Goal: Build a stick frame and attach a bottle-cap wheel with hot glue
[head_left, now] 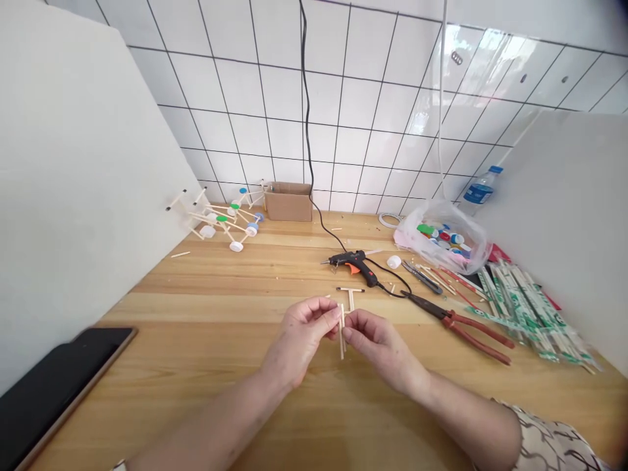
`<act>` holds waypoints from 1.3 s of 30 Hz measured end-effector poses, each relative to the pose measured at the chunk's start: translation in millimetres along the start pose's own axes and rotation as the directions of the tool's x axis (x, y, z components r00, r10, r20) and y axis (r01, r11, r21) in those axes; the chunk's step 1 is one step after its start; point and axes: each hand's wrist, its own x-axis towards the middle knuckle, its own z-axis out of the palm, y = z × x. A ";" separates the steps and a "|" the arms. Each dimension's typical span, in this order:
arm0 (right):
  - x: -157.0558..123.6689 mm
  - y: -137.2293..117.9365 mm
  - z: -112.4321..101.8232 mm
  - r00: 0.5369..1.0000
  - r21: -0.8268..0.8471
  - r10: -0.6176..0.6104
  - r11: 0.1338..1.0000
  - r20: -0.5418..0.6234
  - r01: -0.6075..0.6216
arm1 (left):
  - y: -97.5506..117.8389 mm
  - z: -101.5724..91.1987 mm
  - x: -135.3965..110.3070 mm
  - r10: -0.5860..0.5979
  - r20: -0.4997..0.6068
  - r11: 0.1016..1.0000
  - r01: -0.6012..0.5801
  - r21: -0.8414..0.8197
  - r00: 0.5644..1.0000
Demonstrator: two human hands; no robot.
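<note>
My left hand [304, 330] and my right hand [377, 340] meet over the middle of the wooden table [196, 340]. Both pinch short wooden sticks [342, 333] held upright between the fingertips. Just beyond them a small T-shaped stick piece [350, 294] lies on the table. A black and orange glue gun [350, 263] rests behind it, its cord running up the tiled wall.
Red-handled pliers [461, 326] and wrapped chopsticks [524, 307] lie at the right, with a bag of bottle caps [444, 239] and a water bottle [479, 190] behind. A stick-and-cap model [226, 219] and cardboard box [289, 201] stand at the back left. A dark tablet [53, 386] sits near left.
</note>
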 end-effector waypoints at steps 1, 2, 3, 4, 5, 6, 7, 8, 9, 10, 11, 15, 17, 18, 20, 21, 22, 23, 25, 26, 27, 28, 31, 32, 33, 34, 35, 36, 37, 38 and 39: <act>0.5 0.7 -0.4 1.000 0.004 -0.005 1.000 -0.002 0.005 | -0.1 1.0 1.3 0.009 0.010 1.000 -0.009 0.008 1.000; 1.2 1.4 -1.2 1.000 0.008 -0.008 1.000 -0.003 0.008 | -0.6 1.8 3.0 0.018 0.019 1.000 -0.018 0.018 1.000; 2.1 2.1 -2.1 1.000 0.012 -0.007 1.000 -0.002 0.007 | -1.6 2.2 5.1 0.024 0.027 0.999 -0.025 0.029 0.999; 3.1 2.8 -3.1 1.000 0.017 -0.004 1.000 0.001 0.004 | -3.2 2.3 7.5 0.028 0.032 0.999 -0.029 0.039 0.999; 4.1 3.4 -4.1 1.000 0.021 0.001 1.000 0.004 -0.001 | -5.2 2.0 10.1 0.028 0.036 0.998 -0.029 0.048 0.999; 5.0 3.9 -4.9 1.000 0.023 0.009 1.000 0.008 -0.009 | -7.5 1.4 12.6 0.027 0.040 0.998 -0.029 0.055 0.999; 5.8 4.2 -5.5 1.000 0.024 0.017 1.000 0.012 -0.017 | -10.0 0.5 15.0 0.027 0.046 0.998 -0.030 0.059 0.999; 6.5 4.2 -5.8 1.000 0.024 0.027 0.999 0.017 -0.027 | -12.3 -0.6 17.0 0.029 0.055 0.998 -0.033 0.061 0.998; 7.1 4.0 -6.0 0.999 0.024 0.038 0.999 0.021 -0.038 | -14.3 -1.7 18.6 0.033 0.069 0.997 -0.037 0.066 0.997; 7.6 3.6 -6.0 0.998 0.024 0.051 0.998 0.027 -0.051 | -15.8 -2.8 19.8 0.036 0.084 0.996 -0.042 0.074 0.996; 8.0 3.1 -6.0 0.997 0.027 0.066 0.997 0.034 -0.067 | -16.6 -3.8 20.5 0.039 0.100 0.995 -0.047 0.086 0.994; 9.2 1.7 -6.3 0.991 0.058 0.120 0.991 0.059 -0.123 | -15.6 -6.7 20.3 0.044 0.148 0.989 -0.064 0.134 0.988; 9.3 1.9 -6.5 0.989 0.075 0.130 0.988 0.065 -0.135 | -14.9 -7.7 19.6 0.048 0.154 0.986 -0.072 0.151 0.987; 9.2 2.1 -6.6 0.990 0.080 0.129 0.988 0.065 -0.134 | -14.8 -8.1 19.2 0.051 0.155 0.985 -0.075 0.155 0.987; 8.4 2.8 -6.3 0.991 0.075 0.116 0.990 0.065 -0.121 | -15.4 -9.0 18.3 0.058 0.156 0.984 -0.083 0.160 0.986; 7.8 3.3 -6.0 0.992 0.065 0.107 0.992 0.065 -0.111 | -15.8 -9.3 17.7 0.062 0.158 0.983 -0.087 0.161 0.985; 7.1 3.8 -5.6 0.993 0.053 0.098 0.993 0.066 -0.101 | -16.2 -9.4 17.1 0.063 0.161 0.983 -0.090 0.162 0.985; 6.4 4.5 -5.2 0.994 0.041 0.089 0.995 0.069 -0.092 | -16.4 -9.4 16.4 0.065 0.165 0.982 -0.092 0.163 0.984; 5.2 6.3 -4.1 0.995 0.022 0.071 0.997 0.071 -0.073 | -16.0 -8.8 14.9 0.066 0.170 0.982 -0.093 0.162 0.983; 4.9 7.4 -3.6 0.996 0.014 0.060 0.998 0.067 -0.061 | -15.6 -8.2 14.2 0.066 0.169 0.983 -0.093 0.161 0.983; 4.6 8.5 -3.1 0.997 0.007 0.050 0.999 0.061 -0.051 | -15.0 -7.4 13.6 0.068 0.166 0.982 -0.095 0.162 0.984; 4.5 9.5 -2.6 0.998 0.000 0.042 0.999 0.054 -0.042 | -14.6 -6.6 13.1 0.070 0.161 0.982 -0.096 0.165 0.985; 4.8 11.3 -1.6 0.999 -0.012 0.035 0.999 0.030 -0.034 | -14.1 -5.1 12.0 0.069 0.154 0.979 -0.097 0.180 0.986; 4.9 11.3 -1.4 0.999 -0.014 0.038 0.999 0.027 -0.038 | -14.4 -5.2 11.8 0.070 0.156 0.978 -0.098 0.183 0.985; 5.0 11.0 -1.3 0.999 -0.016 0.042 0.999 0.024 -0.041 | -14.7 -5.6 11.7 0.072 0.159 0.977 -0.101 0.186 0.985; 5.1 10.6 -1.3 0.999 -0.019 0.046 0.999 0.023 -0.046 | -15.1 -6.3 11.6 0.074 0.163 0.976 -0.104 0.189 0.984; 5.1 10.0 -1.5 0.998 -0.023 0.051 0.998 0.021 -0.050 | -15.4 -7.3 11.7 0.076 0.169 0.976 -0.108 0.190 0.983; 5.2 9.5 -1.7 0.998 -0.028 0.056 0.998 0.023 -0.055 | -15.6 -8.5 12.0 0.078 0.176 0.975 -0.112 0.191 0.981; 5.2 9.0 -2.1 0.998 -0.032 0.062 0.998 0.024 -0.061 | -15.6 -9.7 12.4 0.078 0.186 0.974 -0.114 0.195 0.979; 5.3 8.7 -2.5 0.997 -0.037 0.070 0.997 0.027 -0.069 | -15.4 -11.0 12.9 0.076 0.195 0.972 -0.116 0.202 0.978; 5.3 8.5 -2.8 0.997 -0.042 0.078 0.996 0.030 -0.076 | -15.2 -12.2 13.6 0.076 0.202 0.970 -0.120 0.213 0.976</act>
